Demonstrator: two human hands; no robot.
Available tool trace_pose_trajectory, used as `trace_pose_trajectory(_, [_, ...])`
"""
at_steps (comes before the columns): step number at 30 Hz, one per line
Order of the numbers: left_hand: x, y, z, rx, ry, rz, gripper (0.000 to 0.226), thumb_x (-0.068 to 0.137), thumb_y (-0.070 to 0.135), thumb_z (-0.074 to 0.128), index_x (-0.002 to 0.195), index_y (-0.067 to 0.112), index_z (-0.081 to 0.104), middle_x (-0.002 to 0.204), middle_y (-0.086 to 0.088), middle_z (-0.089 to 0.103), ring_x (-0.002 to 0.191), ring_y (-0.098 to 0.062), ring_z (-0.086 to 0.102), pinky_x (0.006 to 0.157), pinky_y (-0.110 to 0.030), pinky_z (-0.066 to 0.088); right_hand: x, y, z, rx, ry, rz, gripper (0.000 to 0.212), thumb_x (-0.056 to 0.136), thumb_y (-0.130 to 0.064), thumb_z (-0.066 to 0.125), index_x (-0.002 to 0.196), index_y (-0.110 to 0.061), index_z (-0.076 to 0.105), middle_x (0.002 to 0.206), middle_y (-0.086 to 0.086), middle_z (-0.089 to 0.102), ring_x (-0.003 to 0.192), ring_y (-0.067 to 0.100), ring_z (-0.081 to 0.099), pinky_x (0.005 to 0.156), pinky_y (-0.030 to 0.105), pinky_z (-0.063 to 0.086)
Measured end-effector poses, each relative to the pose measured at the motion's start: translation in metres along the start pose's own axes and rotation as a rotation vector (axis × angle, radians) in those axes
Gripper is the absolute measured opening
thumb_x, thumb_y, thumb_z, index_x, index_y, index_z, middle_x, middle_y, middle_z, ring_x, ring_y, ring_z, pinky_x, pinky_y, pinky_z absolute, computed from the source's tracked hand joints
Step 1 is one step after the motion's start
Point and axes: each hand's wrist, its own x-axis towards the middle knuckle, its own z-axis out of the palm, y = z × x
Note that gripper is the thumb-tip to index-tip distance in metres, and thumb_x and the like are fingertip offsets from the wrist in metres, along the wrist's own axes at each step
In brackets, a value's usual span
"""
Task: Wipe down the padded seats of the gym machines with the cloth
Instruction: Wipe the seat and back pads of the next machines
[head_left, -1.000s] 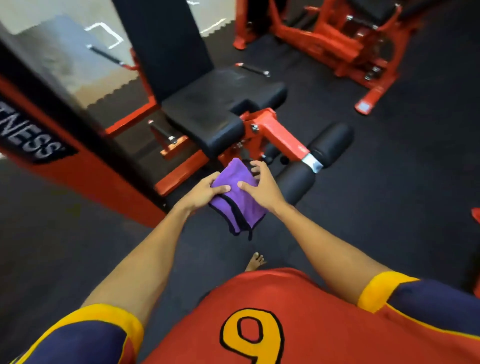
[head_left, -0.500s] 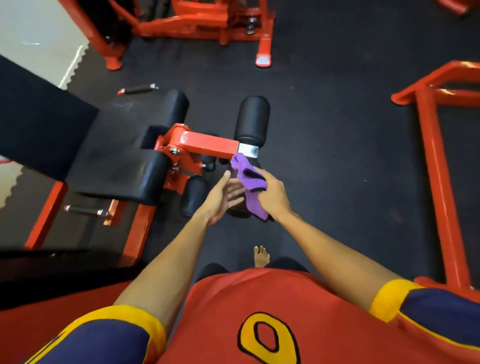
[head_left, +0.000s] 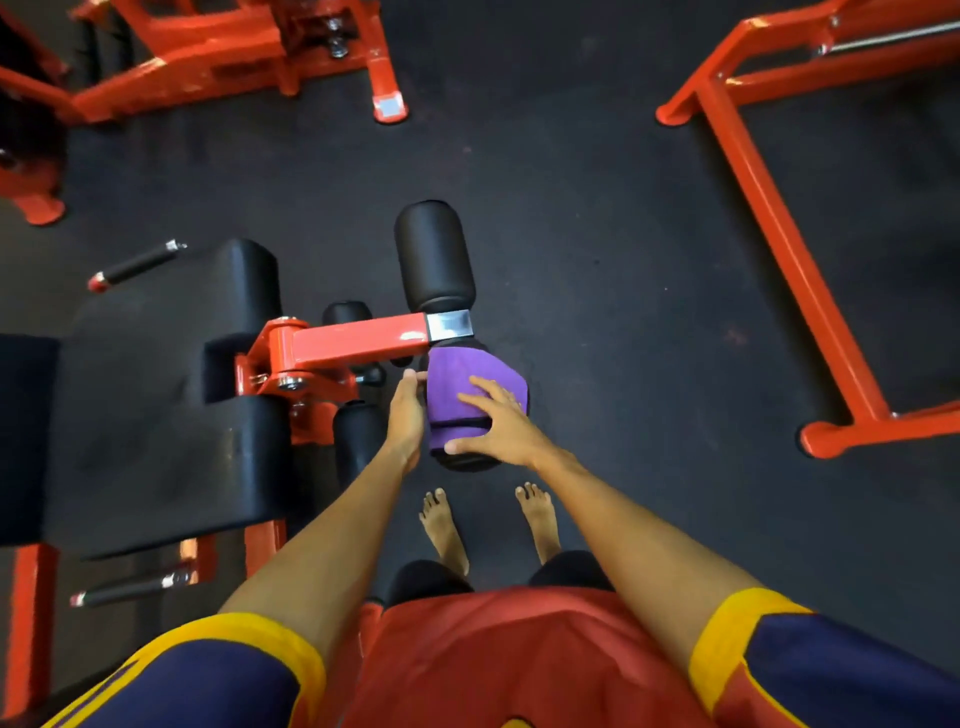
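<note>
The light is dim and even, seemingly from overhead; the dark floor (head_left: 597, 218) swallows most of it, and shadows are faint and soft. Glare sits on the glossy red frame (head_left: 769, 208) at the right and on the metal collar (head_left: 449, 325) in the middle (a pale, washed-out patch); the black seat (head_left: 156, 415) carries a dull sheen. The wide lens bows straight bars near the edges; the machine (head_left: 31, 192) at the left edge and the sleeves (head_left: 208, 680) below are smeared; the middle is sharper, though grainy.
</note>
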Motion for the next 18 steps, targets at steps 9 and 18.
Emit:
trace_pose_trajectory(9, [0.057, -0.025, -0.008, 0.223, 0.037, 0.193, 0.018, 0.099, 0.031, 0.041, 0.091, 0.021, 0.055, 0.106, -0.003, 0.052, 0.095, -0.014, 0.054, 0.091, -0.037, 0.048, 0.043, -0.025, 0.046, 0.140, 0.480, 0.394, 0.107, 0.073, -0.084, 0.063, 0.158, -0.039, 0.015, 0.169, 0.004, 0.008, 0.154, 0.033, 0.011, 0.124, 0.056, 0.018])
trace_pose_trajectory(18, [0.073, -0.049, -0.009, 0.280, 0.058, 0.286, 0.011, 0.100, 0.034, 0.048, 0.107, 0.043, 0.049, 0.129, -0.004, 0.046, 0.127, -0.025, 0.042, 0.115, -0.046, 0.035, 0.112, -0.021, 0.020, -0.055, 0.444, 0.211, 0.069, 0.101, -0.063, 0.046, 0.161, -0.040, 0.021, 0.171, 0.007, 0.012, 0.156, 0.035, 0.010, 0.126, 0.051, 0.013])
